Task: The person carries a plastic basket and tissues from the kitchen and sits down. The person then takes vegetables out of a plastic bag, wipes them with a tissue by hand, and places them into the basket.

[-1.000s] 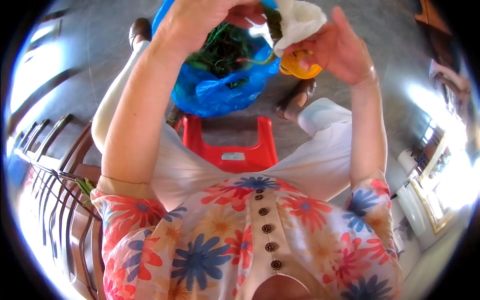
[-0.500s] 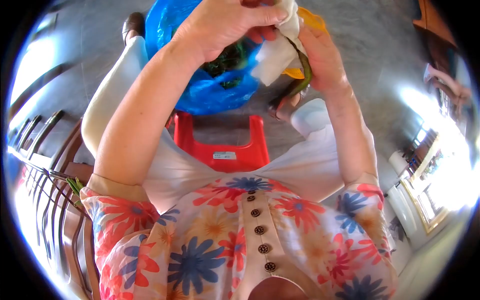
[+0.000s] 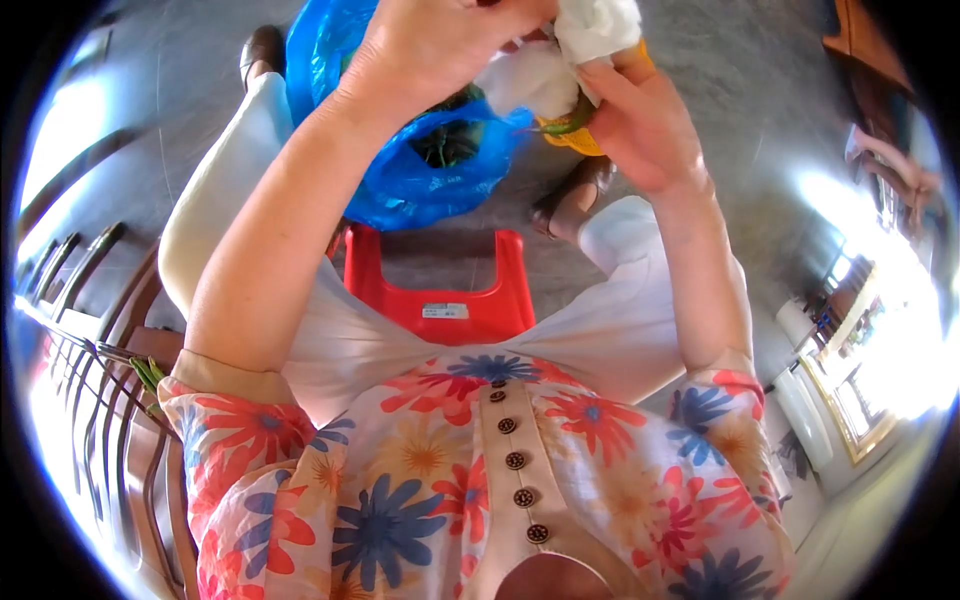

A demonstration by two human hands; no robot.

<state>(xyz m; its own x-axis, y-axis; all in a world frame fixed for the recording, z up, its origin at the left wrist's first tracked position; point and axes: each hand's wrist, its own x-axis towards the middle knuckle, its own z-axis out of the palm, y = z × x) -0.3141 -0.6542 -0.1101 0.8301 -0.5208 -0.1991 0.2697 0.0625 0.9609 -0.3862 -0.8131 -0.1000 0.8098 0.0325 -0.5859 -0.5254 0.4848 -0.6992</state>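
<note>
At the top of the view my left hand (image 3: 450, 40) has its fingers curled against a crumpled white cloth (image 3: 598, 28), its upper part cut off by the frame edge. More white cloth bunches below, between the two hands. My right hand (image 3: 648, 125) grips the cloth from the other side, thumb pressed on it. A slender green, leaf-like piece (image 3: 572, 118) pokes out of the cloth beside the right fingers; its exact kind cannot be made out. Below and left of the hands, an open blue plastic bag (image 3: 430, 200) holds dark green leafy stuff (image 3: 445, 145).
A red plastic stool (image 3: 440, 300) with a small label stands between my knees. Something yellow (image 3: 580, 140) lies behind my right hand. Wooden chairs (image 3: 120, 350) line the left, and another person's hand or limb (image 3: 895, 170) shows at the far right.
The long green piece hung down past my right hand; now only a short curved bit shows by the cloth. The cloth has bunched up higher, and both hands have shifted slightly.
</note>
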